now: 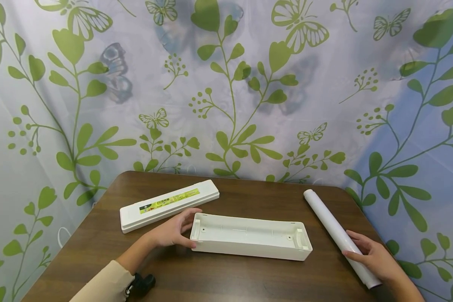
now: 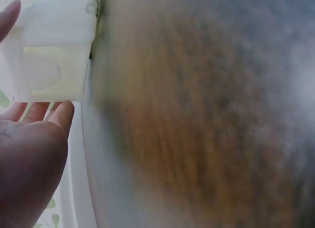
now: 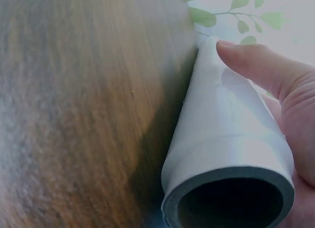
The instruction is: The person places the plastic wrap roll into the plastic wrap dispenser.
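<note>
An open long white cling film box [image 1: 249, 251] lies on the table, its inside facing up. My left hand [image 1: 177, 230] holds its left end, thumb at the near corner and fingers at the far one. In the left wrist view, the fingertips [image 2: 64, 112] meet the edge of the box's end wall [image 2: 54, 73]. To the right, a white roll of cling film [image 1: 330, 224] lies slanted on the table. My right hand [image 1: 373, 256] grips its near part, with the thumb along one side. The roll's hollow core [image 3: 231, 201] shows in the right wrist view.
A white lid [image 1: 136, 218] with a yellow-green label lies behind the box on the left. The brown wooden table [image 1: 234, 281] has rounded back corners. A leaf-patterned curtain [image 1: 230, 105] hangs behind it. Beside my left sleeve is a black device [image 1: 143, 285].
</note>
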The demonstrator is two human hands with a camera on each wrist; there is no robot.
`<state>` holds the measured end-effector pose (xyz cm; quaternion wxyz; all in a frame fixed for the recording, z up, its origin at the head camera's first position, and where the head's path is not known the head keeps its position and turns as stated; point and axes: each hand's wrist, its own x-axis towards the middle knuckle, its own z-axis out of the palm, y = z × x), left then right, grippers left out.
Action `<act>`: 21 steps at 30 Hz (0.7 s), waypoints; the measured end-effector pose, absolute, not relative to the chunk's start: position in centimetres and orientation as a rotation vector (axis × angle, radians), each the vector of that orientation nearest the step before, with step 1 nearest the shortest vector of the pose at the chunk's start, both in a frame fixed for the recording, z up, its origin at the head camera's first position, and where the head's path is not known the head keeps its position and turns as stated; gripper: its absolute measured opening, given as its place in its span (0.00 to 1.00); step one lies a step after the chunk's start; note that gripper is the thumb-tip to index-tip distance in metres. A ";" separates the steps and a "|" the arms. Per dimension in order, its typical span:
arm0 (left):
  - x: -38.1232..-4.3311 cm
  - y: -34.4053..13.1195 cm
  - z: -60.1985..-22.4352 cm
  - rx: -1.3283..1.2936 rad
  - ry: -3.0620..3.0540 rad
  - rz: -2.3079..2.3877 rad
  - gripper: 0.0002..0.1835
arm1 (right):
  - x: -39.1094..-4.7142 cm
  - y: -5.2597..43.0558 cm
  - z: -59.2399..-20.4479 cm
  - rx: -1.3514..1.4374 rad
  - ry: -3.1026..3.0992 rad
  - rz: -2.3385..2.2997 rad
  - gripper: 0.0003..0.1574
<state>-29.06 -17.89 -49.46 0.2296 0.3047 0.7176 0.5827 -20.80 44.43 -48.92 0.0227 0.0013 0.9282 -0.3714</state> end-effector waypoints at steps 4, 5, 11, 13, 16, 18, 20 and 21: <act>-29.1 -18.0 -49.5 0.830 1.954 1.600 0.53 | -20.8 44.5 -49.0 -0.010 2.882 -1.139 0.49; -29.2 -18.0 -49.4 0.828 1.954 1.599 0.53 | -20.9 44.5 -49.1 -0.008 2.882 -1.142 0.49; -29.4 -18.0 -49.6 0.834 1.975 1.598 0.52 | -21.0 44.6 -49.2 -0.015 2.894 -1.143 0.49; -29.5 -18.0 -49.7 0.837 1.981 1.594 0.52 | -20.9 44.5 -49.2 -0.028 2.896 -1.154 0.49; -29.5 -18.0 -49.8 0.852 1.989 1.589 0.52 | -20.8 44.4 -49.1 -0.052 2.900 -1.162 0.49; -29.5 -18.0 -49.8 0.845 1.993 1.588 0.51 | -20.8 44.3 -49.1 -0.047 2.904 -1.168 0.49; -29.5 -18.0 -49.8 0.832 1.992 1.589 0.51 | -20.8 44.3 -49.1 -0.041 2.913 -1.169 0.49; -29.5 -18.0 -49.7 0.826 1.991 1.590 0.51 | -20.8 44.2 -49.1 -0.034 2.917 -1.177 0.49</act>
